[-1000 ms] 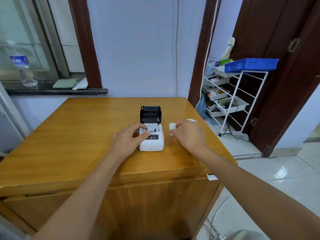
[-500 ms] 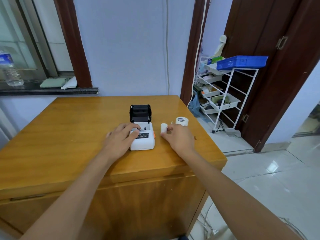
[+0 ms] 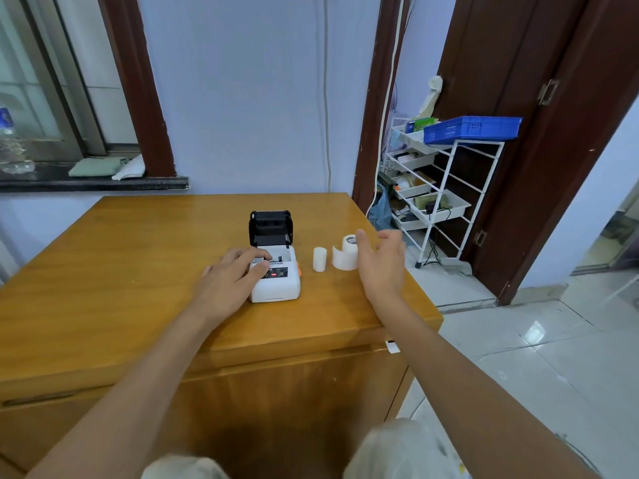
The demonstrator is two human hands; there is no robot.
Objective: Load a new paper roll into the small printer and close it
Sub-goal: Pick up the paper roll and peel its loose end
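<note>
A small white printer [image 3: 276,283] sits mid-table with its black lid [image 3: 271,227] standing open at the back. My left hand [image 3: 230,275] rests on the printer's left side, fingers over its open top, steadying it. A small white core [image 3: 320,259] stands upright just right of the printer. Further right is a larger white paper roll [image 3: 345,254] with a loose end curling off. My right hand [image 3: 380,262] hovers open beside that roll, fingers spread, holding nothing.
The wooden table [image 3: 138,271] ends close to the right of the rolls. Beyond it stand a white wire rack [image 3: 446,188] with a blue basket [image 3: 472,128] and a dark door. A plastic bottle [image 3: 12,146] stands on the window sill at left.
My right hand has let go of the small core, which stands alone, and has moved right with open fingers to the larger roll. The left hand stays on the printer.
</note>
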